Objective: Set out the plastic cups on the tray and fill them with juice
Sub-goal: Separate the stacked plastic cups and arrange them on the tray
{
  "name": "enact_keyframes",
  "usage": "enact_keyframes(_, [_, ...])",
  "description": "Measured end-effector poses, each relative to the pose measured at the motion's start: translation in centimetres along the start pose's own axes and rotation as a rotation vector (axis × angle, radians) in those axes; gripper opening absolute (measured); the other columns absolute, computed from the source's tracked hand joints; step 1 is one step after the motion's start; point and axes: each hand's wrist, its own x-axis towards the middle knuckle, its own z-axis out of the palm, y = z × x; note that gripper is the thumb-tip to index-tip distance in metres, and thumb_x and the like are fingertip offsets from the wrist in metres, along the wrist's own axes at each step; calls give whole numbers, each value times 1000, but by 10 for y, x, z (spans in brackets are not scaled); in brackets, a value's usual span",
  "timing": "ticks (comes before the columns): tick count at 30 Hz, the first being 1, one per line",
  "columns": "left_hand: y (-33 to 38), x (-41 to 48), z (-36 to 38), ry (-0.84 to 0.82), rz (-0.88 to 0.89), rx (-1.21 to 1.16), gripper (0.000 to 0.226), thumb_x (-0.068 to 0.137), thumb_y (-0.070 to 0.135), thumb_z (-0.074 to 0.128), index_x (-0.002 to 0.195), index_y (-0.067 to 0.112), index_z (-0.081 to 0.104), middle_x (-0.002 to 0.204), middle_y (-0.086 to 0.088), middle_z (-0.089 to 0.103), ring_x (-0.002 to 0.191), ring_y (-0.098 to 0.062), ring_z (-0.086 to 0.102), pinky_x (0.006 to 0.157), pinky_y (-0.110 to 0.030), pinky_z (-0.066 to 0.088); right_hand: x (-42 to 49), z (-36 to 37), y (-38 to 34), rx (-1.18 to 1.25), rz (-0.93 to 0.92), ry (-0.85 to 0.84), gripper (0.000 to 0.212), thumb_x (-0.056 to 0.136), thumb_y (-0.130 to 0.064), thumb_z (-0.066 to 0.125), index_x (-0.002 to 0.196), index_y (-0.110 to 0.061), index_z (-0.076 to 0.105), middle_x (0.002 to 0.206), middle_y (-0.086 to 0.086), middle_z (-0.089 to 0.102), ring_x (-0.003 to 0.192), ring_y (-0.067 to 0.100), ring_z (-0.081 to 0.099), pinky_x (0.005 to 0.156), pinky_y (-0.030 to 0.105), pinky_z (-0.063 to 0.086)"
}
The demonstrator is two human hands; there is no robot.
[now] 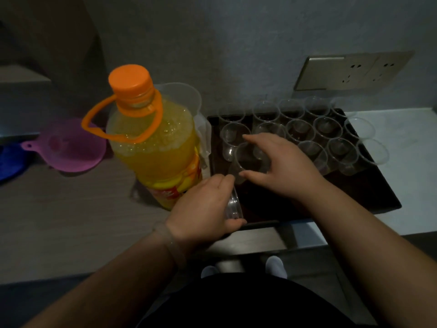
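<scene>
1. Two hands meet over the near left corner of the tray (pixel 354 195). The left hand (pixel 203 204) is curled round a short stack of cups (pixel 234 205), which lies tilted, its mouth pointing toward twelve o'clock.
2. The right hand (pixel 281 166) grasps the top cup (pixel 246 162) of that stack, thumb on the near rim and fingers spread over the far rim. The cup is clear and empty.
3. A pale bracelet (pixel 169 242) circles the left wrist.
4. The tray is dark and rectangular and sits on the counter (pixel 71 209) against the wall. From twelve to three o'clock of the hands, empty cups (pixel 327 126) stand upright on it in three close rows, rims almost touching.
5. At nine o'clock of the tray, just beside its edge, stands the juice bottle (pixel 151 147), nearly full of orange juice, with its orange cap (pixel 130 78) on and an orange carry loop hanging from the neck.
6. Behind the bottle, at its one o'clock, is a clear jug (pixel 182 95).
7. Farther out at nine o'clock, a purple funnel (pixel 73 147) lies on the counter, and a blue object (pixel 9 162) shows at the picture's edge.
8. At one o'clock of the tray, a socket plate (pixel 354 69) is fixed to the wall.
</scene>
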Motion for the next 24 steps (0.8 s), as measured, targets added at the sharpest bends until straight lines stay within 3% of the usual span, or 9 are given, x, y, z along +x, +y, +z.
enact_keyframes(10, [-8,-6,1,6,40,-4,69,78,54,67,133,22,39,124,4,49,113,-13,49,87,-24,43,2,19,-7,-205,-100,-58,74,81,-45,69,145,-27,37,147,-4,45,140,9,31,116,33,0])
enact_keyframes(17, [-10,-5,0,-4,31,-12,74,78,54,66,138,20,37,131,2,48,118,-14,46,92,-25,40,7,20,-9,-244,-121,-65,71,83,-47,67,144,-28,38,149,-7,42,143,10,25,115,34,-5])
enact_keyframes(24, [-10,-4,1,-35,23,20,77,82,57,60,142,20,30,138,2,42,123,-15,43,95,-24,38,9,18,-6,-237,-115,-138,76,82,-46,67,147,-32,30,157,-8,26,147,11,10,114,35,-10])
